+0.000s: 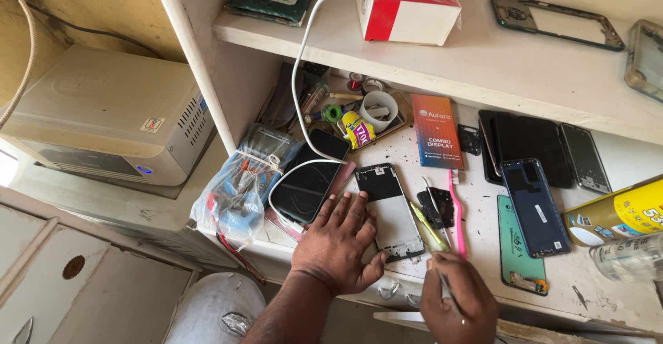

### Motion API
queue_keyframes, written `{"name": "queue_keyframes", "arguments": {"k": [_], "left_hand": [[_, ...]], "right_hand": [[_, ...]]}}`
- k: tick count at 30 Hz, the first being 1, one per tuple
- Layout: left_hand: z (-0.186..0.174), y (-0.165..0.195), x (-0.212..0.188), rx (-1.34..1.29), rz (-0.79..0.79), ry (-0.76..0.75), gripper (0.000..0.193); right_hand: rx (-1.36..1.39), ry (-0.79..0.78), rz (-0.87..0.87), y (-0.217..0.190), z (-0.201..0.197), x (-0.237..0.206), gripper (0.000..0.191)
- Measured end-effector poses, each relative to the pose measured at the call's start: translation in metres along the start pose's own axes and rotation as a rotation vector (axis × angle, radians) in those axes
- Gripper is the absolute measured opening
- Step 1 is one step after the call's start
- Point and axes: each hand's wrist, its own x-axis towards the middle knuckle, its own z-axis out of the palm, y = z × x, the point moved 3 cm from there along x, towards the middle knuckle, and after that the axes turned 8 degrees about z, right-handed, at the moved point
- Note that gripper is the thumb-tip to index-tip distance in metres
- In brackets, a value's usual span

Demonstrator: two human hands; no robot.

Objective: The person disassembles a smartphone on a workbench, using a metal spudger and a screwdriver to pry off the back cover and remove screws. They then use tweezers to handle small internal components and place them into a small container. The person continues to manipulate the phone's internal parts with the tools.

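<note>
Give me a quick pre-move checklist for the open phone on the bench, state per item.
1. Left hand steadying the opened phone: ok, palm down beside it, thumb at its lower edge.
2. Right hand gripping a thin tool: ok, though its tip is hidden.
3. Phone lying flat on the bench: ok.
4. Space around the phone: not ok, a pink toothbrush and small black parts lie close on its right.
5. White cable off the phone: ok, it runs to the dark-screened phone on the left.

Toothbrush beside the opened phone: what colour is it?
Pink. The toothbrush shows best in the head view, right of the opened phone.
</note>
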Motion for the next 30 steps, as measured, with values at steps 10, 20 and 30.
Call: {"name": "queue_keyframes", "arguments": {"k": [10,20,30], "left_hand": [[0.0007,-0.0001,-0.0001,-0.006,-0.008,0.002,0.063],[0.0013,-0.0004,-0.0004,-0.001,-0.007,-0.005,0.064],[0.0011,-0.0001,-0.0003,-0.011,-0.002,0.011,0.064]], "right_hand": [[0.097,0.021,0.006,0.0065,-0.0029,-0.002,0.009],[0.119,0.028,-0.02,0.0019,-0.0033,-0.0035,0.009],[0.097,0.045,-0.068,0.0027,-0.0024,-0.004,0.009]]}}
